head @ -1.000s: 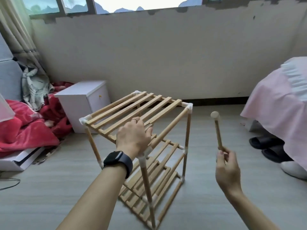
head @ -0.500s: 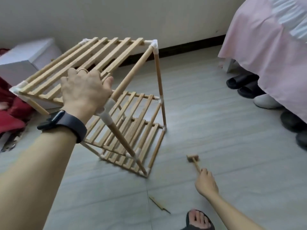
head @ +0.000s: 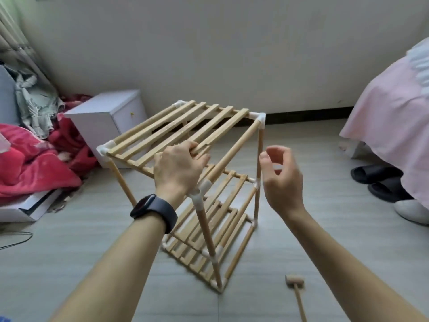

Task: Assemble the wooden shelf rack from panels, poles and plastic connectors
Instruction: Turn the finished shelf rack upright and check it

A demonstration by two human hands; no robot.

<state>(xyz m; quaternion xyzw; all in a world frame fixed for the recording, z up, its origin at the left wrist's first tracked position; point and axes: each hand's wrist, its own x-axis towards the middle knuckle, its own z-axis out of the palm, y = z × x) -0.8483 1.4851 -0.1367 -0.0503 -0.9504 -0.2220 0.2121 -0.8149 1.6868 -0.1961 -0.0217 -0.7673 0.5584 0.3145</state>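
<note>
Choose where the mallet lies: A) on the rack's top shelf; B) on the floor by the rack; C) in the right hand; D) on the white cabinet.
B: the mallet lies on the floor beside the rack, and the right hand holds nothing.

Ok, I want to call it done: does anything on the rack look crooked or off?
Nothing on the rack stands out: slats run parallel, visible connectors look seated. Only stray: the mallet lying on the floor by its near foot.
</note>
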